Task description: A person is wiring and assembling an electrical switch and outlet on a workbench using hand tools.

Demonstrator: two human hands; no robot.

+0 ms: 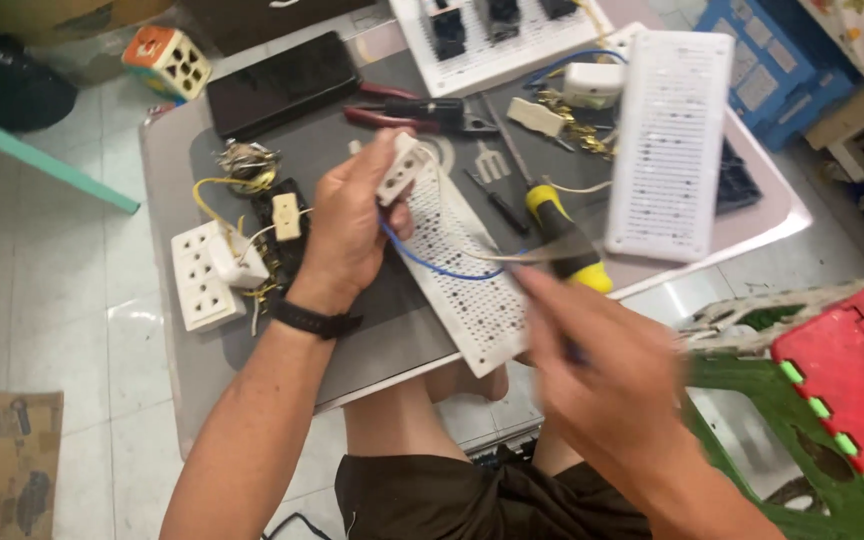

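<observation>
White plastic is showing between the fingers of the left hand (352, 225), which is closing around a small socket block (398, 168) above the grey tray (167, 170). A blue wire (430, 265) is trailing from the block across the white perforated board (472, 290) lying beneath. The right hand (602, 375) is blurring in front of the board, gripping a thin metal tool (512, 256) by its handle. A yellow-handled screwdriver (564, 240) is lying just beside it.
</observation>
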